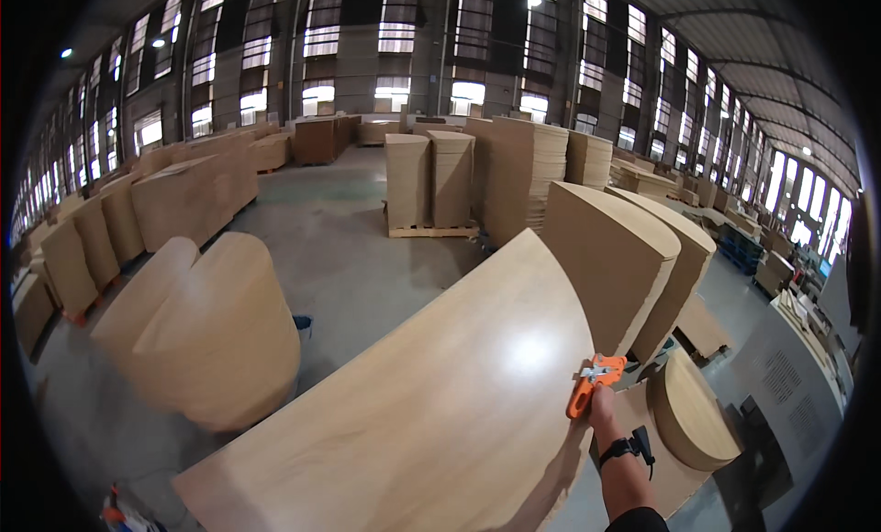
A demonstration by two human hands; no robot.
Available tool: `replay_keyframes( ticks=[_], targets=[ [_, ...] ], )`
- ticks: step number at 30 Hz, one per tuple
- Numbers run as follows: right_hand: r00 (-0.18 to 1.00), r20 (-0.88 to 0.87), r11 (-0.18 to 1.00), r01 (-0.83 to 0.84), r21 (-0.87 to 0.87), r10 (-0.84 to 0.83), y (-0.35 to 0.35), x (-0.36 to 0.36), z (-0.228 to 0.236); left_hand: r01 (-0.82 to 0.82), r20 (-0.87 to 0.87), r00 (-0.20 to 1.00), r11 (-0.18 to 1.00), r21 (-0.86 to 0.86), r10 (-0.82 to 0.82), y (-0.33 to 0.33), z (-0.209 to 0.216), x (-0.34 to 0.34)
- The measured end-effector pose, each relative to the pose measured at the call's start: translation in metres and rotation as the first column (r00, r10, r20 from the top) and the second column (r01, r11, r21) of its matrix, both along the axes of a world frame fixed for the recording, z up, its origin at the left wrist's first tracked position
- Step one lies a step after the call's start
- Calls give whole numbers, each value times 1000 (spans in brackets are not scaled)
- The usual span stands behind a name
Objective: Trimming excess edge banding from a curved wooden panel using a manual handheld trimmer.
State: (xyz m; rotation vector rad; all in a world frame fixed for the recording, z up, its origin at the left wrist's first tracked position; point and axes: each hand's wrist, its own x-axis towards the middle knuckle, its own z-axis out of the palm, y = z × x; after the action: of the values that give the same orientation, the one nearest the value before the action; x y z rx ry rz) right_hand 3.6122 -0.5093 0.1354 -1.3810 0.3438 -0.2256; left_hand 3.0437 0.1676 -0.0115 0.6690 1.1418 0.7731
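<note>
The orange tool [595, 385] is at the near R of the scene, up against the R curved edge of the big wood panel [413, 367], w/ its metal part facing up. Your R hand [601, 405] has its fingers closed round it, tho most of them are hidden; can't tell exactly where each finger sits. Can't tell either if the tool actually bears on the edge or just overlaps it. Your L hand isn't in view, so no word on its fingers. To work well here, I'd hold the tool flat & square to the edge, follow the curve w/ even, light pressure, and mind the pale face, b/c a tilt could prob. mark it. Watch the strap [617, 451] on your wrist too: its dark clip might snag on the rim. Just R of your arm there's a low round-sided stack [695, 413]; tight beyond the panel, 2 tall curved stacks [613, 257] may limit reach at the far end. Grey cabinet [791, 371] at far R of these, curved sheets [220, 339] on the L, more stacks on a pallet [431, 231] farther off.
</note>
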Motion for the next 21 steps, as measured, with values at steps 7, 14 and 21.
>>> replay_keyframes(
  ticks=[7, 14, 21],
  targets=[
    [995, -96, 997, 13, 69, -7, 243, 209, -44, -87, 203, 973, 988, -130, 112, 120, 47, 145],
    [926, -98, 931, -363, 37, 365, 472, 465, -65, -408, -349, 854, 913, 10, 385, 221, 60, 262],
    [840, -133, 845, -534, -32, 526, 770, 592, -84, -658, -525, 584, 740, 141, 619, 290, 21, 298]
  ],
)
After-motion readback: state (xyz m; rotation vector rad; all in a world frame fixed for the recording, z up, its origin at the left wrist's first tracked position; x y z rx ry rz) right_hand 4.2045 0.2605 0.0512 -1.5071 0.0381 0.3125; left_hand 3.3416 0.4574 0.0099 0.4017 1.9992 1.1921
